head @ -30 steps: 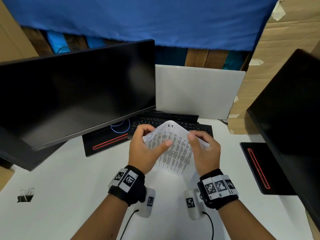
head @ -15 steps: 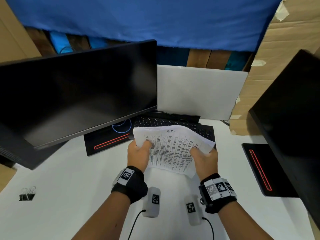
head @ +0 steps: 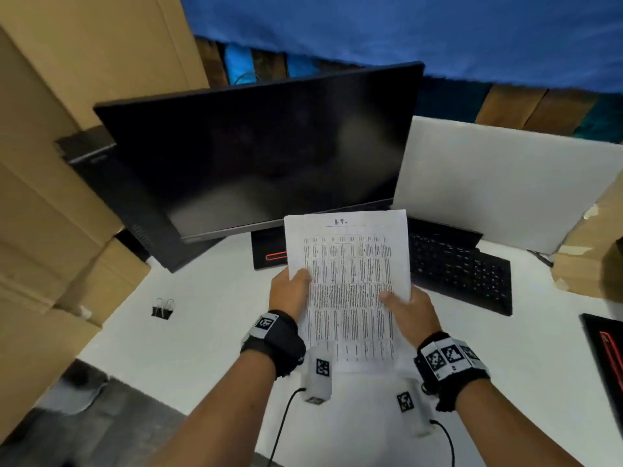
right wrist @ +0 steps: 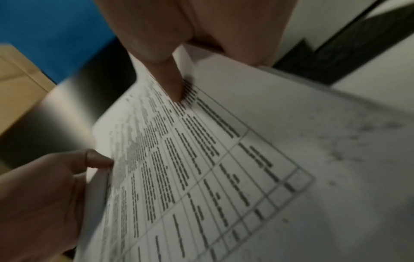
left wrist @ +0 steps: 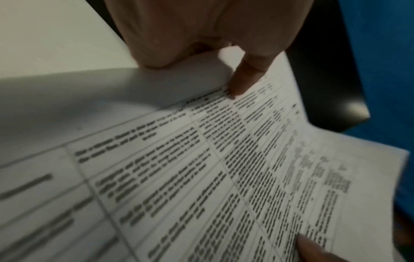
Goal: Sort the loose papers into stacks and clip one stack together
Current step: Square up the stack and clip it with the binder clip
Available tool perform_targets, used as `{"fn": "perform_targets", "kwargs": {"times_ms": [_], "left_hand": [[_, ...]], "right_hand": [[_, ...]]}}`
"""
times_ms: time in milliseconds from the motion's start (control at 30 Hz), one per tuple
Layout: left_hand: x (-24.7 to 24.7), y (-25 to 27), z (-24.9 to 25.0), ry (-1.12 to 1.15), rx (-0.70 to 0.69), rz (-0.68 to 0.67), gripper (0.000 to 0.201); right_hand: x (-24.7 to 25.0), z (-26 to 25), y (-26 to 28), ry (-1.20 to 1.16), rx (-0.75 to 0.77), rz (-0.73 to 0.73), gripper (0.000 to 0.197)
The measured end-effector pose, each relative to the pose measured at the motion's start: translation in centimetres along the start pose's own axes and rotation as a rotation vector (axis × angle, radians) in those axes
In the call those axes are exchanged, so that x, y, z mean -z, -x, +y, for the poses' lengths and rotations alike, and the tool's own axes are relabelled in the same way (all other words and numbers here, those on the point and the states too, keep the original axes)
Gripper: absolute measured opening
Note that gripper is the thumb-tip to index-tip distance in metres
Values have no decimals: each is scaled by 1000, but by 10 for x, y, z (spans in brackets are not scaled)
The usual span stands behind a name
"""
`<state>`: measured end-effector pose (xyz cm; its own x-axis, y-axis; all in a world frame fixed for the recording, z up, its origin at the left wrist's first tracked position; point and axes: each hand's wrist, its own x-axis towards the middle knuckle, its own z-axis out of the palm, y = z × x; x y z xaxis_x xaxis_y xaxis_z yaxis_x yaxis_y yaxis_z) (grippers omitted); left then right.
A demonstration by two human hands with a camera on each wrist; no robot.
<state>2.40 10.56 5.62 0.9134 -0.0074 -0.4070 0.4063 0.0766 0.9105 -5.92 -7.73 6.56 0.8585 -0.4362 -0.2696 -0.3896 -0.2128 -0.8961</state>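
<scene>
A stack of printed papers (head: 350,264) with a table of text stands upright over the white desk (head: 209,328), squared into one block. My left hand (head: 291,291) grips its left edge, thumb on the front. My right hand (head: 406,310) grips the right edge the same way. In the left wrist view my thumb (left wrist: 246,78) presses the papers (left wrist: 201,177). The right wrist view shows my thumb (right wrist: 170,85) on the papers (right wrist: 201,168) and the left hand (right wrist: 44,195) at the far edge. A black binder clip (head: 163,309) lies on the desk to the left.
A dark monitor (head: 263,153) stands behind the papers, with a black keyboard (head: 458,271) to the right. A white board (head: 499,183) leans at the back. Cardboard boxes (head: 50,197) line the left side. A second black monitor base (head: 606,352) sits at the right edge.
The papers went from crumpled and fanned between my hands to a straight upright stack. My view has turned left, so the binder clip sits nearer the middle.
</scene>
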Motion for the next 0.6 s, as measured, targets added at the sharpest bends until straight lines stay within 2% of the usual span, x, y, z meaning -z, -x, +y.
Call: {"fn": "perform_targets", "kwargs": {"times_ms": [67, 200, 333, 400, 500, 600], "left_hand": [[28, -10, -7, -104, 44, 23, 10], [99, -26, -21, -328, 112, 176, 8], [184, -39, -16, -659, 61, 441, 17], [224, -50, -11, -798, 37, 504, 22], [272, -70, -6, -1036, 53, 457, 35], [298, -91, 0, -1311, 50, 267, 53]], "right_hand": [[-24, 3, -9, 81, -54, -57, 11], [-68, 12, -23, 195, -118, -130, 14], [-96, 23, -31, 297, -150, -187, 14], [-106, 27, -33, 333, -164, -197, 15], [-115, 29, -33, 371, -183, -206, 18], [-118, 33, -34, 381, -197, -212, 19]]}}
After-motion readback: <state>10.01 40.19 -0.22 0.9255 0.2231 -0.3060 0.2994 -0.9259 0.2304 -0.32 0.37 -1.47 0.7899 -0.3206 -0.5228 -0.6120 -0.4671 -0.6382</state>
